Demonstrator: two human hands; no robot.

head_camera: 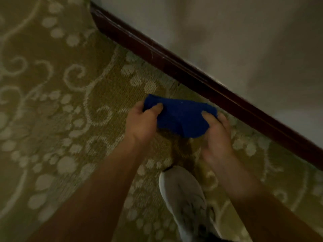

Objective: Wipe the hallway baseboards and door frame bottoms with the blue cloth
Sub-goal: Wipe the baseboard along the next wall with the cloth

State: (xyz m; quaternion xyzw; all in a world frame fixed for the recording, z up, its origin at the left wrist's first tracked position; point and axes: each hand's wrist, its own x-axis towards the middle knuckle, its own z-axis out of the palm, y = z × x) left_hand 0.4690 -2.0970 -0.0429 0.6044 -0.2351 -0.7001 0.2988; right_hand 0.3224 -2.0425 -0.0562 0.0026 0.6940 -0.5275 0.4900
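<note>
Clearly the blue cloth [181,117] is soft and light, bunching and sagging between its held ends, so it probably handles best folded into a pad and gripped across the bulk. It hangs above the carpet [52,119], near the dark baseboard [192,75] but not touching it. The left hand [143,123] pinches one end, fingers curled; the right hand [216,135] grips the other.

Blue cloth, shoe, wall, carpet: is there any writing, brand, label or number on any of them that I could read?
None can be read.
Blue cloth, held by the left hand and right hand: plain, no tag showing.
Grey shoe: blurred, no logo legible.
Dark baseboard: only scuffs.
Carpet: pale scrolls and dots, no letters.
</note>
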